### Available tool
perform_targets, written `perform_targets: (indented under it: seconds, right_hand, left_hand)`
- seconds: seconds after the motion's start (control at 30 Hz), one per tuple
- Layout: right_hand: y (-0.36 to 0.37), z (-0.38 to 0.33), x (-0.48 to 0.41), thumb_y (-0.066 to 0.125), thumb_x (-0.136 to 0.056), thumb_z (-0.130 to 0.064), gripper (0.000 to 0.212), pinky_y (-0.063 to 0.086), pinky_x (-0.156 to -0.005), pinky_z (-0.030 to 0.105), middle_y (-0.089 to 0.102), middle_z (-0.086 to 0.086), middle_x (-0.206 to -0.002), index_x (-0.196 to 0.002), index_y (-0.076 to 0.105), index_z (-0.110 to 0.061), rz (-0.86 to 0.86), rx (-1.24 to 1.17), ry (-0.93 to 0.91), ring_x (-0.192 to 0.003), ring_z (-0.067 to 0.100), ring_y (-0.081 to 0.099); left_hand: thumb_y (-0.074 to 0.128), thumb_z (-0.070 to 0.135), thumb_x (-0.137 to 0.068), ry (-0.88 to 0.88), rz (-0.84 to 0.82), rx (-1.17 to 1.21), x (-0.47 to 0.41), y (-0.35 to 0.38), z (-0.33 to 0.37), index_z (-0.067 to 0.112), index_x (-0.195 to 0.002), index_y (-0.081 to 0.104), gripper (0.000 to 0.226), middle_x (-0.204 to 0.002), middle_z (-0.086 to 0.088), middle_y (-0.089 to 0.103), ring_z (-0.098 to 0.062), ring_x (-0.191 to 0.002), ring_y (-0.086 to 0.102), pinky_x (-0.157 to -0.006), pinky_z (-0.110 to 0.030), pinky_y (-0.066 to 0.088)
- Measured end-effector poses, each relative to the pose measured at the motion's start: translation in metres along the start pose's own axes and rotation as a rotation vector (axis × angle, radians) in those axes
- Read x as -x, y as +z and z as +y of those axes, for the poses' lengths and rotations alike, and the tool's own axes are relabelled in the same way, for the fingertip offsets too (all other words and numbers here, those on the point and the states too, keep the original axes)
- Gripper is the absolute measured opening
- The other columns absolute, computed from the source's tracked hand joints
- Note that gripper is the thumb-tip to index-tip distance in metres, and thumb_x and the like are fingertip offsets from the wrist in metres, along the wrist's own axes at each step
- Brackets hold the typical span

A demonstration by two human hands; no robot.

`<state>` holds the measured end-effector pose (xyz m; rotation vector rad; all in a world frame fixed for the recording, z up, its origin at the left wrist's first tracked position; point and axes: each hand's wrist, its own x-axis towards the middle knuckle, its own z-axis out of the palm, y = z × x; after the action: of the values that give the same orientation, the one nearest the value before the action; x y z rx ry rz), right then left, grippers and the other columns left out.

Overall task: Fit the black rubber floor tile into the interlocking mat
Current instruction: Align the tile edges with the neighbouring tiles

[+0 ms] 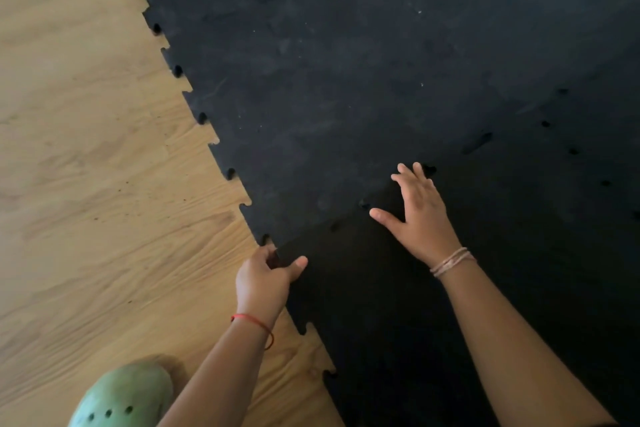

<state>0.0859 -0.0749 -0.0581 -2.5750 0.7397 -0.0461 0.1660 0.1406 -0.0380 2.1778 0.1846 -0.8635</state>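
Observation:
A dark black rubber floor tile (398, 305) with toothed edges lies at the bottom centre and right. Its far edge meets the dusty, greyer interlocking mat (346, 80) along a diagonal seam. My left hand (265, 279) grips the tile's near-left corner, fingers curled under the edge and thumb on top, right where the corner meets the mat. My right hand (420, 215) rests flat on the tile at the seam with fingers spread. Small gaps show along the seam further right.
Light wooden floor (104, 184) fills the left side. A green clog (128, 395) stands on it at the bottom left, close to my left forearm. The mat's jagged left edge runs diagonally from top left to bottom centre.

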Motion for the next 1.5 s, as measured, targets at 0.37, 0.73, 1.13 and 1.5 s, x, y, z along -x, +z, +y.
perform_targets:
  seconds: [0.37,0.73,1.13,1.5]
  right_hand:
    - [0.007,-0.013,0.025,0.012,-0.083,-0.065,0.078,-0.006,-0.112,0.033,-0.014,0.004,-0.154,-0.140,-0.013,-0.017,-0.126,0.250,-0.023,-0.139,0.018,-0.018]
    - [0.024,-0.035,0.079,0.026,-0.086,-0.067,0.087,0.018,-0.110,0.040,0.024,0.020,-0.150,-0.141,0.025,0.000,-0.251,0.356,-0.244,-0.139,0.032,0.022]
    - [-0.043,-0.011,0.032,0.058,-0.071,-0.065,0.120,-0.008,-0.114,0.038,-0.028,0.010,-0.150,-0.140,-0.022,-0.008,-0.555,0.522,-0.107,-0.140,0.026,-0.023]
    - [-0.050,0.038,0.020,0.054,-0.072,-0.068,0.112,-0.009,-0.113,0.029,-0.024,0.001,-0.154,-0.144,-0.015,-0.017,-0.467,0.318,-0.064,-0.137,0.015,-0.026]
  left_hand:
    - [0.067,0.019,-0.082,0.504,0.255,-0.405,0.026,0.023,-0.018,0.000,-0.137,0.037,0.066,-0.144,-0.018,0.040,-0.033,-0.139,0.030,-0.113,-0.034,0.020]
    - [0.007,0.041,-0.096,0.897,-0.214,-1.073,0.014,0.013,-0.025,0.005,-0.129,0.052,0.067,-0.139,-0.012,0.050,-0.026,-0.128,0.046,-0.109,-0.032,0.008]
    - [0.013,0.050,-0.094,1.091,-0.400,-1.181,-0.001,0.001,0.009,0.022,-0.135,-0.027,0.064,-0.150,0.002,-0.030,-0.017,-0.131,-0.035,-0.104,-0.024,-0.034]
    - [0.027,0.053,-0.088,1.131,-0.405,-1.248,-0.003,0.039,0.047,0.011,-0.131,0.051,0.065,-0.142,-0.009,0.047,-0.017,-0.146,0.001,-0.112,-0.030,-0.007]
